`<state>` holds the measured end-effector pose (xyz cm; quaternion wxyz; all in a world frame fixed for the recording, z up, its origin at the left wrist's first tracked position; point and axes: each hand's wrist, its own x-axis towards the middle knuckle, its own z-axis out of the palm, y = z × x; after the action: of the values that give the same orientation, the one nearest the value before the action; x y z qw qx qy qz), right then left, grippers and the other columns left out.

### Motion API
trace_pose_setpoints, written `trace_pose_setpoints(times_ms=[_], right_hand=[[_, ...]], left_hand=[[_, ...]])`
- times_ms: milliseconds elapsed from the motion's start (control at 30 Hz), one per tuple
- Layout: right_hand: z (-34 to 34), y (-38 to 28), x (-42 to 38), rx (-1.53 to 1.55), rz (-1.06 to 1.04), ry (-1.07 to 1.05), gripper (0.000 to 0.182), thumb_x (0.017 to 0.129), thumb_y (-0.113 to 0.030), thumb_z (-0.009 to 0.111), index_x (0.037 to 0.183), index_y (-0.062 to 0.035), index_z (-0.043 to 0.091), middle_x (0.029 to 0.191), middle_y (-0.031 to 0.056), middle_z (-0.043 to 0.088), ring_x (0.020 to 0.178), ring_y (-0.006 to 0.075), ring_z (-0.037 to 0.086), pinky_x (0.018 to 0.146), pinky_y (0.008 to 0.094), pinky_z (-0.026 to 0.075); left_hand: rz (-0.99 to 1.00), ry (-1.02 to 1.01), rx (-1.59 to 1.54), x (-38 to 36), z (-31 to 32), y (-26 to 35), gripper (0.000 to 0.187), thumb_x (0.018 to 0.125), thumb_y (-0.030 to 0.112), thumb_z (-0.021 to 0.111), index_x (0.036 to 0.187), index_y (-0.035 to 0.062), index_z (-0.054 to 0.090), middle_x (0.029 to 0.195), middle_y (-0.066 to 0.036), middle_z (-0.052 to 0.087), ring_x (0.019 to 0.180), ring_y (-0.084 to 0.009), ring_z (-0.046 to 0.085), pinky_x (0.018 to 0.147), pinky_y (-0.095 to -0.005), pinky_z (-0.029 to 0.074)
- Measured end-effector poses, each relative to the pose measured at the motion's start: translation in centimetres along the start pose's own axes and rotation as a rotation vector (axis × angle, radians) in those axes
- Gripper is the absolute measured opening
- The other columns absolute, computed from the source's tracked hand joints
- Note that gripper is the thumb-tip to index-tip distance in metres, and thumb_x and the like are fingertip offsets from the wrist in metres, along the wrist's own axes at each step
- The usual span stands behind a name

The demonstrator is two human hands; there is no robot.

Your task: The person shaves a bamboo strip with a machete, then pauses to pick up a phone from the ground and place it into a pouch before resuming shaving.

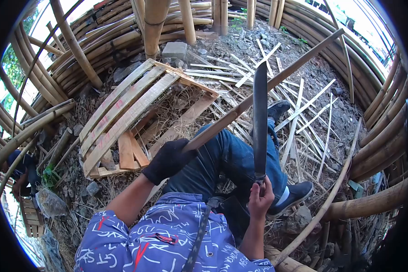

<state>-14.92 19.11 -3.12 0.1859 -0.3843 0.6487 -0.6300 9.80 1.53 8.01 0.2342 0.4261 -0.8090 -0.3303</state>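
My left hand (170, 158), in a black glove, is closed around the near end of a long bamboo strip (226, 119). The strip slants up and away to the right across my knees. In my bare right hand (261, 197) is the handle of a machete (260, 118), its dark broad blade pointing straight up. In this view the blade overlaps the strip, crossing it about midway along its length. My bent legs in jeans (213, 154) lie below both things.
A wooden crate (122, 106) lies tipped at the left, with loose boards inside it. Thin split strips (299, 113) are scattered over the ground ahead. Stacked bamboo poles (381, 154) curve around the sides and back. Another person (25, 170) is at the far left beside a small crate (31, 217).
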Motion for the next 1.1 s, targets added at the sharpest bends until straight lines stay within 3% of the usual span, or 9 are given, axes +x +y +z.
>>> trace_pose_setpoints(times_ms=[200, 300, 367, 533, 600, 700, 867, 1000, 1100], right_hand=[[-0.3, -0.4, -0.1, -0.093, -0.169, -0.105, 0.041, 0.094, -0.022, 0.062, 0.126, 0.0026, 0.053, 0.068, -0.0024, 0.055, 0.051, 0.0008, 0.045, 0.044, 0.0167, 0.033], [0.6, -2.9, -0.6, 0.066, 0.016, -0.063, 0.039, 0.091, -0.021, 0.066, 0.117, 0.0061, 0.057, 0.067, -0.0037, 0.052, 0.057, 0.0031, 0.043, 0.052, 0.0196, 0.033], [1.0, -3.5, -1.4, 0.075, -0.013, -0.1, 0.038, 0.091, -0.022, 0.065, 0.117, 0.0059, 0.057, 0.066, -0.0033, 0.052, 0.057, 0.003, 0.043, 0.052, 0.0198, 0.033], [1.2, -4.4, -3.0, 0.077, -0.036, -0.208, 0.039, 0.092, -0.023, 0.065, 0.117, 0.0053, 0.057, 0.065, -0.003, 0.051, 0.056, 0.0031, 0.042, 0.052, 0.0196, 0.033], [1.3, -5.2, -3.9, 0.07, -0.062, -0.236, 0.036, 0.093, -0.022, 0.063, 0.117, 0.0044, 0.057, 0.065, -0.0026, 0.053, 0.053, 0.0032, 0.043, 0.05, 0.0193, 0.034], [2.3, -6.0, -5.2, 0.478, 0.168, -0.253, 0.035, 0.095, -0.023, 0.061, 0.118, 0.0021, 0.053, 0.066, 0.0038, 0.057, 0.048, 0.0067, 0.049, 0.042, 0.0204, 0.037], [1.4, -6.4, -5.4, 0.653, 0.191, -0.255, 0.034, 0.097, -0.031, 0.056, 0.113, -0.0011, 0.048, 0.066, 0.0049, 0.053, 0.044, 0.0082, 0.048, 0.039, 0.021, 0.038], [0.6, -6.8, -4.4, 0.62, 0.18, -0.185, 0.025, 0.098, -0.025, 0.054, 0.111, -0.0056, 0.045, 0.066, 0.0035, 0.05, 0.042, 0.0079, 0.045, 0.037, 0.0204, 0.037], [0.2, -5.9, -3.4, 0.553, 0.168, -0.183, 0.023, 0.098, -0.019, 0.05, 0.118, -0.0083, 0.044, 0.068, 0.004, 0.047, 0.041, 0.0086, 0.043, 0.036, 0.0223, 0.037]], left_hand=[[0.05, 0.042, 0.063, -0.5, -1.8, 1.0, 0.029, 0.085, 0.027, 0.067, 0.084, -0.0007, 0.058, 0.074, -0.023, 0.058, 0.07, -0.0408, 0.06, 0.062, -0.0432, 0.045], [0.056, 0.069, 0.055, -1.5, -2.6, 2.0, 0.028, 0.085, 0.027, 0.067, 0.084, -0.0003, 0.059, 0.074, -0.023, 0.058, 0.069, -0.0404, 0.06, 0.061, -0.0433, 0.045], [0.061, 0.087, 0.036, -2.0, -2.9, 2.4, 0.028, 0.085, 0.026, 0.067, 0.085, 0.0, 0.059, 0.073, -0.023, 0.058, 0.069, -0.0401, 0.06, 0.061, -0.0433, 0.045], [0.076, 0.136, 0.103, -3.3, -4.2, 3.3, 0.023, 0.083, 0.021, 0.069, 0.083, -0.0014, 0.061, 0.069, -0.019, 0.059, 0.062, -0.0285, 0.061, 0.059, -0.0388, 0.045], [0.099, 0.149, 0.099, -3.7, -4.7, 3.6, 0.023, 0.083, 0.021, 0.068, 0.083, -0.0008, 0.061, 0.069, -0.019, 0.059, 0.062, -0.0291, 0.061, 0.059, -0.0387, 0.045], [0.081, 0.203, 0.104, -4.4, -6.3, 4.0, 0.022, 0.083, 0.021, 0.067, 0.083, -0.0002, 0.062, 0.07, -0.019, 0.059, 0.062, -0.0295, 0.061, 0.06, -0.0382, 0.046], [-0.001, 0.272, 0.211, -5.8, -9.2, 4.1, 0.022, 0.083, 0.021, 0.069, 0.087, 0.0003, 0.064, 0.078, -0.021, 0.063, 0.071, -0.0318, 0.063, 0.065, -0.04, 0.047], [0.026, 0.454, 0.424, -6.4, -9.5, 1.1, 0.026, 0.082, 0.026, 0.07, 0.092, 0.0025, 0.067, 0.085, -0.023, 0.065, 0.083, -0.0387, 0.065, 0.071, -0.0422, 0.051], [0.051, 0.592, 0.487, -7.4, -9.6, -1.3, 0.024, 0.08, 0.029, 0.07, 0.092, 0.0074, 0.069, 0.082, -0.019, 0.067, 0.081, -0.0369, 0.066, 0.071, -0.0426, 0.053]])
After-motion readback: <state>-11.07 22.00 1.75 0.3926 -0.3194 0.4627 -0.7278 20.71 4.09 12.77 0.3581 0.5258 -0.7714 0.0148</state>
